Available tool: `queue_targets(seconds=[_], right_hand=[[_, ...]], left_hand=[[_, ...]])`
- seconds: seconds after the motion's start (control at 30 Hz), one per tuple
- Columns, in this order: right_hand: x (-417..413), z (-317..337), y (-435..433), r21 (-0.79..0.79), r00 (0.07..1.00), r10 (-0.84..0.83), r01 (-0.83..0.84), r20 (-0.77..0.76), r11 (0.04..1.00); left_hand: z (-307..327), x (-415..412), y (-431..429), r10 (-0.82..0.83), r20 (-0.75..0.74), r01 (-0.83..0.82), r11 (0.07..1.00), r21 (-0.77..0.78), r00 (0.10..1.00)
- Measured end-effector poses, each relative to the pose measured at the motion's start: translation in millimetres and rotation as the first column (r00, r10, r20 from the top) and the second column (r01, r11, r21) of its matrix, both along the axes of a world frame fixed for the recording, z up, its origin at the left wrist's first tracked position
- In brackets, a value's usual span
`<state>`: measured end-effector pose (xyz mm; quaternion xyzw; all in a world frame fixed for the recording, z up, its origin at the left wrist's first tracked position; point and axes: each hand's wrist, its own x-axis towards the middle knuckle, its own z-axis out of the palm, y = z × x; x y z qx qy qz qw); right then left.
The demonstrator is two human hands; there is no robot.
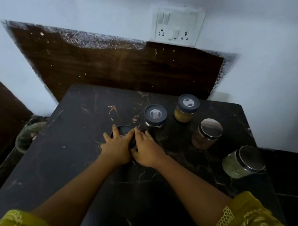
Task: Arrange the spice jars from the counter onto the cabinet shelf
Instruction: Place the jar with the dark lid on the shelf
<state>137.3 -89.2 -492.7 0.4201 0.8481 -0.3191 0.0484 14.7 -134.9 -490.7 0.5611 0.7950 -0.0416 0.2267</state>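
Both hands wrap around a dark-lid jar (124,131) near the middle of the black counter (74,142). The left hand (117,147) and right hand (148,151) hide most of it, so what is inside cannot be seen. Four more jars stand toward the right edge; the green jar (242,163) sits right at that edge.

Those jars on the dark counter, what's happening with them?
A person has both hands around one dark-lidded jar on the counter: left hand, right hand. It is not lifted yet. Four more jars wait to the right, two with dark lids, two with shiny metal lids.
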Motion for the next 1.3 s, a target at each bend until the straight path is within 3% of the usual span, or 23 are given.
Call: queue_targets(seconds=[0.2,0.37,0.43,0.5,0.57,0.7,0.77,0.83,0.9,0.97,1.03,1.17,1.23,1.3], right_hand=[[-7.6,-5.4,-4.8,-0.036,0.995,-0.037,0.033,-0.096,0.999],[4.4,-0.5,-0.5,-0.211,0.954,-0.151,0.098,-0.257,0.973],[13.9,0.1,-1.4,-0.297,0.927,-0.205,0.109,-0.314,0.949],[21.8,3.3,-4.3,-0.369,0.905,-0.222,0.08,-0.363,0.926],[25.5,8.2,-8.4,-0.426,0.869,-0.248,0.049,-0.428,0.903],[14.3,21.3,-24.9,-0.335,0.782,-0.314,0.143,-0.539,0.931],[3.2,26.5,-35.2,-0.233,0.708,-0.384,0.306,-0.592,0.923],[-6.5,34.7,-43.5,-0.084,0.683,-0.37,0.413,-0.63,0.907],[-11.6,44.7,-48.3,0.05,0.712,-0.278,0.403,-0.645,0.914],[-11.5,55.0,-49.2,0.09,0.736,-0.204,0.339,-0.645,0.937],[-8.6,63.5,-47.1,0.029,0.725,-0.209,0.301,-0.656,0.953],[-2.2,78.6,-39.5,-0.33,0.665,-0.351,0.164,-0.659,0.93],[0.4,85.3,-35.7,-0.352,0.671,-0.348,0.137,-0.654,0.926],[3.9,91.6,-31.4,-0.353,0.643,-0.36,0.146,-0.676,0.924]], left_hand=[[-5.8,-16.6,-11.5,-0.001,0.147,-0.023,0.986,0.164,0.989],[3.3,-32.4,-18.3,0.039,0.485,-0.197,0.94,0.279,0.874],[15.7,-40.4,-20.0,0.032,0.663,-0.286,0.917,0.279,0.748],[31.1,-49.2,-23.9,0.035,0.854,-0.361,0.915,0.182,0.519],[42.6,-58.2,-26.8,0.018,0.945,-0.359,0.927,0.106,0.327],[52.2,-63.8,-33.2,-0.022,0.989,-0.481,0.872,0.091,0.147],[50.9,-55.2,-35.9,-0.001,0.984,-0.605,0.788,0.111,0.179],[49.5,-43.2,-38.0,0.027,0.988,-0.626,0.777,0.074,0.15],[50.2,-35.3,-38.3,0.036,0.996,-0.591,0.806,0.021,0.085],[55.5,-37.8,-37.6,0.021,0.997,-0.584,0.811,0.029,0.079],[62.2,-44.3,-36.8,-0.029,0.996,-0.55,0.832,0.069,0.081],[73.6,-47.7,-34.2,-0.109,0.993,-0.454,0.883,0.118,0.045],[80.4,-46.6,-33.4,-0.151,0.985,-0.422,0.89,0.171,0.08],[86.3,-47.1,-33.4,-0.218,0.961,-0.374,0.888,0.267,0.168]])
